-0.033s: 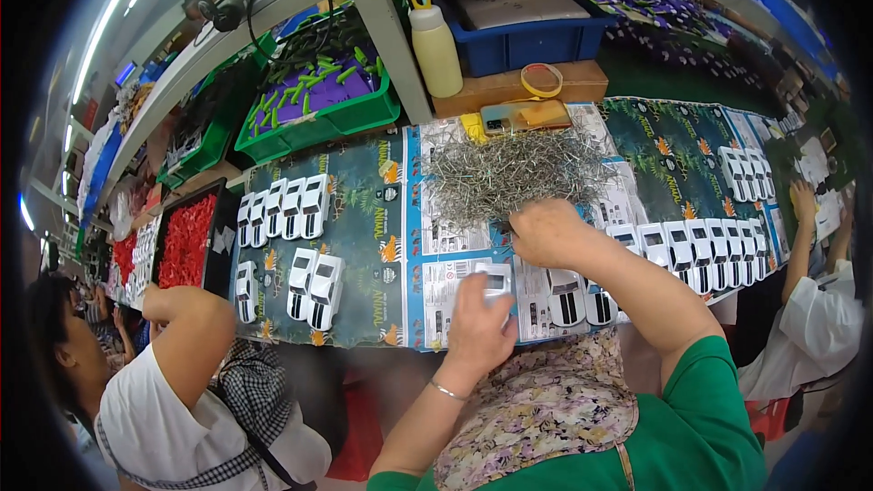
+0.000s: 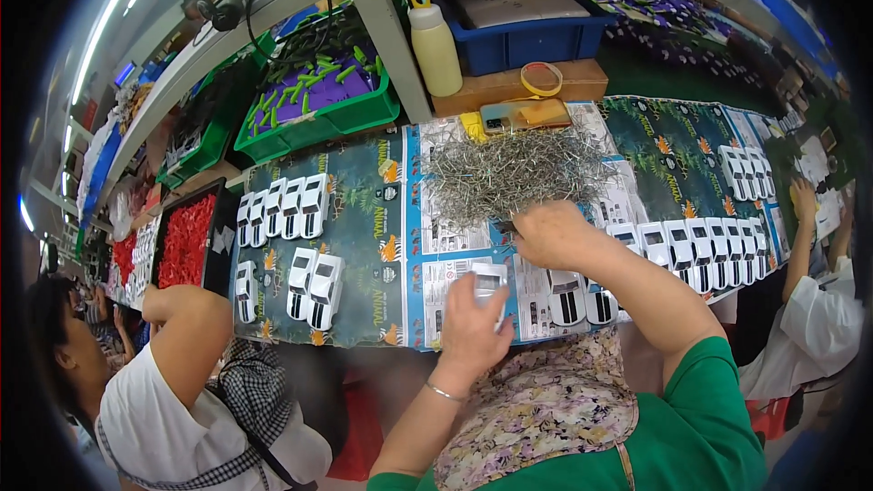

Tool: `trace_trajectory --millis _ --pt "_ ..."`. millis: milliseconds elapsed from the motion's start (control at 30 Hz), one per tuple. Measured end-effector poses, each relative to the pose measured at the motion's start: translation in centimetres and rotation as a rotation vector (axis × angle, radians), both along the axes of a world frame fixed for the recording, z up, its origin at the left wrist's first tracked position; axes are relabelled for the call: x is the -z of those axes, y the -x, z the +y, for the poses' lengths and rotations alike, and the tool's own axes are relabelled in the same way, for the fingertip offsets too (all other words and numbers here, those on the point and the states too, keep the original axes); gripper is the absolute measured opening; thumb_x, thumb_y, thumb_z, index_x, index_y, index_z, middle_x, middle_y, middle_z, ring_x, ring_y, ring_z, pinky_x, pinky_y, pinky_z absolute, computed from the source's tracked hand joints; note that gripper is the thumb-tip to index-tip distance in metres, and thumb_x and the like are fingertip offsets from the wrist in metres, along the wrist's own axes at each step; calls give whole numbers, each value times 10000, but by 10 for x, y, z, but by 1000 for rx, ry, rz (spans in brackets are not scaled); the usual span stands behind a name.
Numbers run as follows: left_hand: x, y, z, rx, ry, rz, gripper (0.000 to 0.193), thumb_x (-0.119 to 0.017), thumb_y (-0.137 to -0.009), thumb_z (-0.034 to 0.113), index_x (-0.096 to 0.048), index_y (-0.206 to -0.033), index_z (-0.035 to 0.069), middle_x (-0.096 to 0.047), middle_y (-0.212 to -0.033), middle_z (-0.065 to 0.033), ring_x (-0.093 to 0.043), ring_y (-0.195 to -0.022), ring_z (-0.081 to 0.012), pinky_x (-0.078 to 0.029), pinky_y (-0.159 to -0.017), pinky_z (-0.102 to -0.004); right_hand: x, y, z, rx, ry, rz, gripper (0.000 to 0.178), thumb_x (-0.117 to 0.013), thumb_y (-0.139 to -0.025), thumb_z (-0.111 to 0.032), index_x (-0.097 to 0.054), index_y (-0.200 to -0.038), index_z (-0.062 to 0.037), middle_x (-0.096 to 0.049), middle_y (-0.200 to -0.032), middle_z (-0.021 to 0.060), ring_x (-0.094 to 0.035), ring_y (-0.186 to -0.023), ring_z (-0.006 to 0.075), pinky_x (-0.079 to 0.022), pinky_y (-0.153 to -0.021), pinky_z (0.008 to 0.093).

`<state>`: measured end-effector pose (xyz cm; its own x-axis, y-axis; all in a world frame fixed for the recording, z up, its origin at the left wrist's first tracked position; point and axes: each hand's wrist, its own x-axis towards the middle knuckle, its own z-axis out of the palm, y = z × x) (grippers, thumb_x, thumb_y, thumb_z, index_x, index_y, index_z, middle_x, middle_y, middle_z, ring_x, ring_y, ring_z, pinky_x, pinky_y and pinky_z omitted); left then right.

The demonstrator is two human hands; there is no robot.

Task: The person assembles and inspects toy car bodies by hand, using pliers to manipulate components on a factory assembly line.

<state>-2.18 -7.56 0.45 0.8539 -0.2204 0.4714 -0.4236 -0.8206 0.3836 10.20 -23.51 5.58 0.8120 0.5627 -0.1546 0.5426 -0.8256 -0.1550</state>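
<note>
My left hand (image 2: 470, 332) is closed around a white toy car body (image 2: 490, 281) with dark windows, low over the printed sheets at the near edge of the table. My right hand (image 2: 556, 235) is at the near edge of a heap of thin metal pins (image 2: 514, 173), its fingers bent down and together. Whatever lies between those fingertips is hidden. Just below my right wrist, two more white car bodies (image 2: 566, 298) with black stripes lie side by side. A row of white car bodies (image 2: 700, 255) runs off to the right, partly behind my right forearm.
White car bodies (image 2: 296, 209) stand on the left sheet. Behind the heap are a phone (image 2: 526, 116), a tape roll (image 2: 542, 80), a pale yellow bottle (image 2: 436, 50) and a blue bin (image 2: 536, 41). A green crate (image 2: 386, 109) stands back left. Co-workers (image 2: 173, 382) sit at both sides.
My left hand has shifted slightly left with the car body. My right hand has moved a little right and toward me at the edge of the pin heap.
</note>
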Motion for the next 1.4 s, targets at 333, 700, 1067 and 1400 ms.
trace_trajectory --millis 333,700,1067,1400 --pt "-4 8 47 90 1495 583 753 -642 -750 186 -307 -1399 1 -552 -1182 -188 -609 -948 -291 -529 -741 -370 0 67 -38 162 -522 175 196 -507 -875 -195 -584 -931 -24 -618 -831 205 -600 -783 399 -473 -687 475" --pt "13 29 24 353 1766 522 770 -669 -698 123 -326 -1386 66 -576 -1091 -260 -620 -902 -310 -536 -771 -415 3 109 -21 76 -752 488 240 -498 -890 -188 -560 -1006 12 -604 -872 235 -587 -842 416 -464 -733 469" --pt "8 29 30 426 1872 563 723 -595 -727 197 -324 -1388 90 -578 -996 -256 -624 -860 -319 -544 -714 -421 4 110 -28 60 -813 528 278 -498 -888 -206 -581 -1034 16 -609 -882 230 -596 -852 401 -468 -741 446" --pt "10 28 36 335 1833 453 721 -562 -763 160 -274 -1418 75 -553 -1113 -252 -615 -940 -329 -522 -822 -478 5 112 -29 95 -822 510 260 -499 -893 -180 -585 -1059 2 -619 -858 221 -603 -809 399 -478 -709 437"
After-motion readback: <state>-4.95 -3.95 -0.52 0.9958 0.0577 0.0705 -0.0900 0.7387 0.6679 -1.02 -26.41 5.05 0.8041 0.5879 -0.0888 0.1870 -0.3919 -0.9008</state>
